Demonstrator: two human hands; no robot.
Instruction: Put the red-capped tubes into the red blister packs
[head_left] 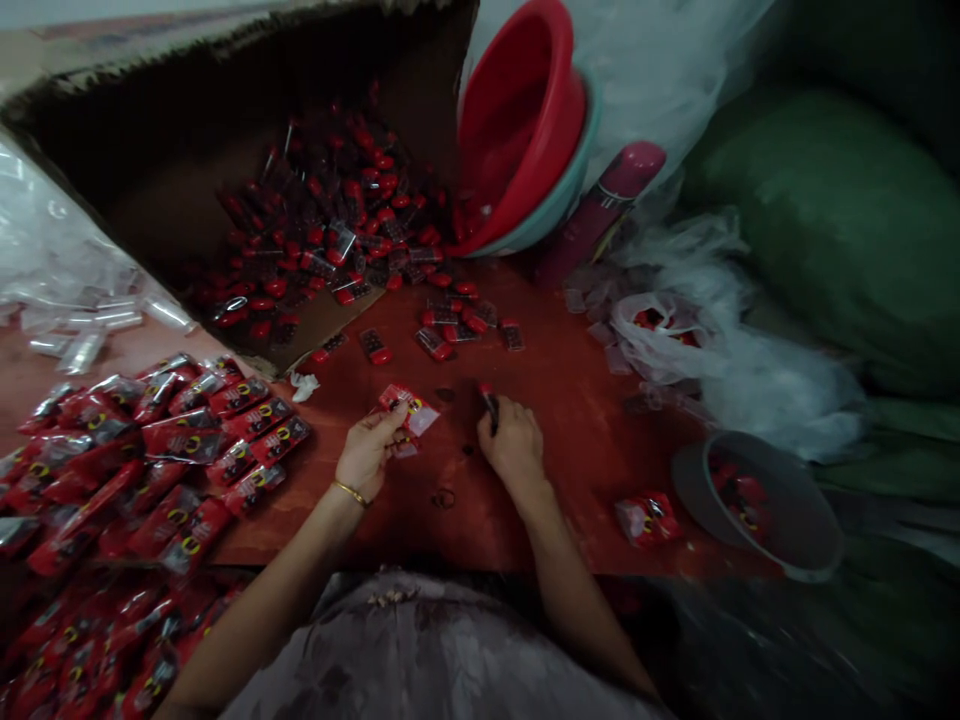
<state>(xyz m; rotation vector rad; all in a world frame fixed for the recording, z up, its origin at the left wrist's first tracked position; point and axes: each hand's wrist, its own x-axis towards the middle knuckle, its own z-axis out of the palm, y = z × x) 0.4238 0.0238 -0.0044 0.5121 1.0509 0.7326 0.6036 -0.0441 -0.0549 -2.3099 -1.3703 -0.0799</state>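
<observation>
My left hand (366, 452), with a yellow bangle at the wrist, pinches a red printed packet (412, 410) with a clear plastic edge. Part of the packet lies behind the fingers. To its right, my right hand (514, 446) is closed on a small red-capped container (489, 408) with a dark body, held upright just above the red table (450, 540). The two hands are apart. Beyond them lie several loose red-capped containers (433, 343). A heap of finished-looking red packets (176, 440) sits at the left.
A cardboard box (90, 180) on its side spills many containers onto the table. Behind stand a red basin (559, 120) and a pink-capped spray can (592, 205). At right are a plastic bag (780, 370), a grey bowl (814, 540) and a few packets (649, 520).
</observation>
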